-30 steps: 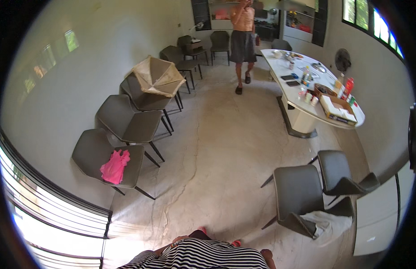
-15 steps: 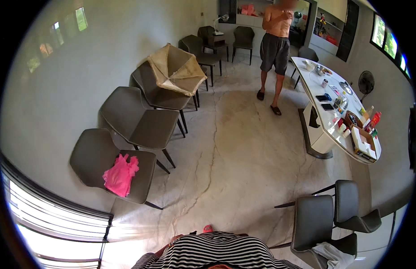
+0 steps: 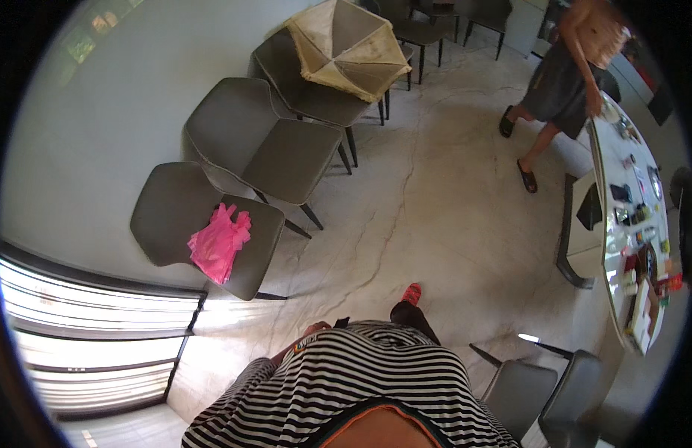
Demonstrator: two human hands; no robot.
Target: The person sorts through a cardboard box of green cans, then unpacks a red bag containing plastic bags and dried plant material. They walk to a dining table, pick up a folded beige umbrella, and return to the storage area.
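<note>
At the lower middle, my left hand [image 3: 316,328] shows only in part beyond the front of my striped shirt [image 3: 361,373]. Its fingers are mostly hidden, so whether it is open or closed cannot be made out. Close beside it a small black thing [image 3: 342,323] sticks up; I cannot tell whether the hand holds it. My right hand is out of view. My foot in a red slipper [image 3: 412,293] is on the marbled floor ahead. Farther left, pink cloth or plastic [image 3: 220,243] lies on the seat of a grey chair [image 3: 167,213].
More grey chairs [image 3: 297,160] line the left wall, one bearing a tan hexagonal umbrella-like piece [image 3: 353,48]. A white table [image 3: 611,299] with bottles and boxes stands right. A shirtless person [image 3: 562,82] is beside it. Chairs [image 3: 518,392] stand lower right; a bright slatted opening [image 3: 100,328] is left.
My view has tilted down and shifted, showing more of my shirt and my slippered foot. The other person has stepped to the table and lowered an arm toward it.
</note>
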